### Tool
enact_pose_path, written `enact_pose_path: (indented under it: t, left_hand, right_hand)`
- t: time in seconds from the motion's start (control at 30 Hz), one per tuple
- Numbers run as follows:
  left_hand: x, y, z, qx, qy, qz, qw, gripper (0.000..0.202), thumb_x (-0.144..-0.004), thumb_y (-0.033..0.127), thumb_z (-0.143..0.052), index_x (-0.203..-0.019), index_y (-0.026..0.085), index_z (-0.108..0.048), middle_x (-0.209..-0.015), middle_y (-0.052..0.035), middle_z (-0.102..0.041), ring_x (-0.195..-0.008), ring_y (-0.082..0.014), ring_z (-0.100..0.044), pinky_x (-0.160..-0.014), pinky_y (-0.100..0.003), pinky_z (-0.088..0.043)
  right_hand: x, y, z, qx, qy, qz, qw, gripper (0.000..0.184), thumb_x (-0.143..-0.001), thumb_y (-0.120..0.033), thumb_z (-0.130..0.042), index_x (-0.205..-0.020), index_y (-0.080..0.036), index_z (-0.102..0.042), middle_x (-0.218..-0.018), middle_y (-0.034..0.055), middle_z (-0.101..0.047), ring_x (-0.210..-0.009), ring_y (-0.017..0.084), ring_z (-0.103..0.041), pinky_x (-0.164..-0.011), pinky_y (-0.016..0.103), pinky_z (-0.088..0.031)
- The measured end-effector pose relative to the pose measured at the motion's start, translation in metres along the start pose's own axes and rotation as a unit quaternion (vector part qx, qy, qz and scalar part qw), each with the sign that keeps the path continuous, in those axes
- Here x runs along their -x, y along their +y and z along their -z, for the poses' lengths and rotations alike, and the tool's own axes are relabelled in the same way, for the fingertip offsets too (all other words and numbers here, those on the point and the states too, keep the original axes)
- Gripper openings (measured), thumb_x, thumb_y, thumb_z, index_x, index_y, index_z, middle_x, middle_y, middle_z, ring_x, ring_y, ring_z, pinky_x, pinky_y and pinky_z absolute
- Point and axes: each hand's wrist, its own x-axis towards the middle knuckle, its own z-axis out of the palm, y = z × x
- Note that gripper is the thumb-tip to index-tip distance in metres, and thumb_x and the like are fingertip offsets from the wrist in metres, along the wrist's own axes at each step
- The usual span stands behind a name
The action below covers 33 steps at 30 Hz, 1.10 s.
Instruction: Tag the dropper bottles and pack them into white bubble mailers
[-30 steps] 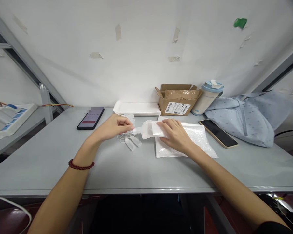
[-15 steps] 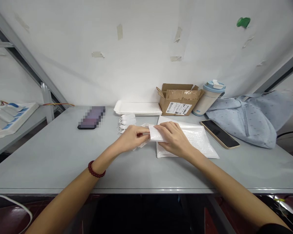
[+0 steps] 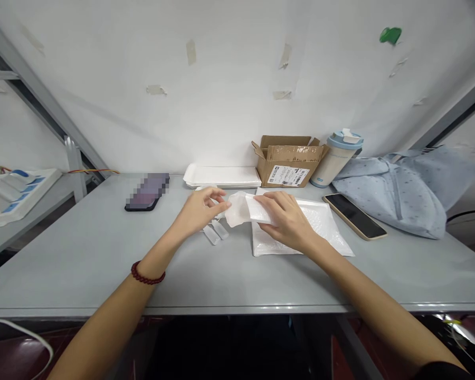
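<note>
My right hand (image 3: 283, 219) grips a small white packet (image 3: 257, 209), its fingers wrapped over the top and the thumb below. At the packet's left end a thin, translucent plastic flap (image 3: 236, 210) spreads open. Close to that flap is my left hand (image 3: 201, 210), fingers apart and curled, the thumb tip at or near the plastic's edge; I cannot tell if they touch. Several small whitish plastic tags (image 3: 215, 232) lie on the table, partly hidden under my left hand. Beneath my right hand lies a white bubble mailer (image 3: 320, 227), flat.
Behind are a stack of white mailers (image 3: 225, 176), an open cardboard box (image 3: 287, 163) and a blue-lidded tumbler (image 3: 334, 161). A phone (image 3: 354, 216) and a light blue fabric bag (image 3: 396, 195) lie right; another phone (image 3: 146, 192) lies left. The grey table's (image 3: 237, 285) front edge is nearest me.
My left hand has drawn back leftward from the packet and its fingers have parted. The packet's plastic flap now shows spread open. More whitish tags show below my left hand.
</note>
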Motion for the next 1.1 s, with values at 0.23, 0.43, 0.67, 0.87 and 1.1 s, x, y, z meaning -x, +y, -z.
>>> enact_pose_path:
  t: [0.23,0.43,0.67,0.87,1.1]
  left_hand:
    - [0.003,0.003,-0.011,0.074,-0.124,0.052,0.988,0.037,-0.083,0.041,-0.053,-0.058,0.014,-0.057,-0.047,-0.0004,-0.054,-0.044,-0.0096,-0.048,-0.047,-0.022,-0.039]
    - [0.003,0.000,-0.020,0.150,-0.018,0.051,0.987,0.039,-0.083,0.036,-0.052,-0.051,0.016,-0.047,-0.044,0.0024,-0.047,-0.041,-0.0088,-0.044,-0.045,-0.022,-0.035]
    - [0.011,-0.001,-0.035,0.020,0.075,-0.119,0.990,0.035,-0.093,0.039,-0.038,-0.089,0.016,-0.064,-0.082,-0.0034,-0.065,-0.069,-0.0140,-0.059,-0.059,-0.023,-0.045]
    - [0.015,-0.007,-0.047,-0.066,0.038,-0.224,0.972,0.033,-0.091,0.022,-0.041,-0.118,0.018,-0.061,-0.124,-0.0104,-0.056,-0.112,-0.0209,-0.054,-0.089,-0.034,-0.049]
    - [0.012,-0.018,-0.054,-0.171,0.004,-0.292,0.941,0.051,-0.085,0.010,-0.043,-0.136,0.020,-0.044,-0.147,-0.0123,-0.036,-0.129,-0.0263,-0.041,-0.103,-0.046,-0.041]
  right_hand:
    - [0.001,-0.003,-0.005,0.064,0.049,0.039,0.996,0.042,-0.084,-0.018,-0.052,-0.125,-0.016,-0.045,-0.127,0.0193,-0.052,-0.116,0.031,-0.048,-0.089,0.044,-0.039]
    - [0.002,-0.005,-0.009,0.176,0.046,0.081,0.980,0.041,-0.083,0.000,-0.040,-0.119,-0.014,-0.050,-0.114,0.0149,-0.062,-0.103,0.025,-0.053,-0.087,0.042,-0.036]
    - [0.002,-0.006,-0.007,0.205,0.049,0.093,0.973,0.041,-0.079,0.005,-0.038,-0.110,-0.015,-0.056,-0.101,0.0109,-0.063,-0.089,0.021,-0.052,-0.081,0.037,-0.035]
    - [0.001,-0.002,-0.003,0.225,0.052,0.092,0.968,0.032,-0.082,0.003,-0.039,-0.099,-0.016,-0.059,-0.103,0.0100,-0.064,-0.092,0.021,-0.052,-0.083,0.036,-0.033]
    - [0.001,0.003,0.002,0.229,0.049,0.098,0.967,0.032,-0.081,0.003,-0.039,-0.095,-0.015,-0.062,-0.106,0.0126,-0.064,-0.099,0.023,-0.052,-0.085,0.038,-0.032]
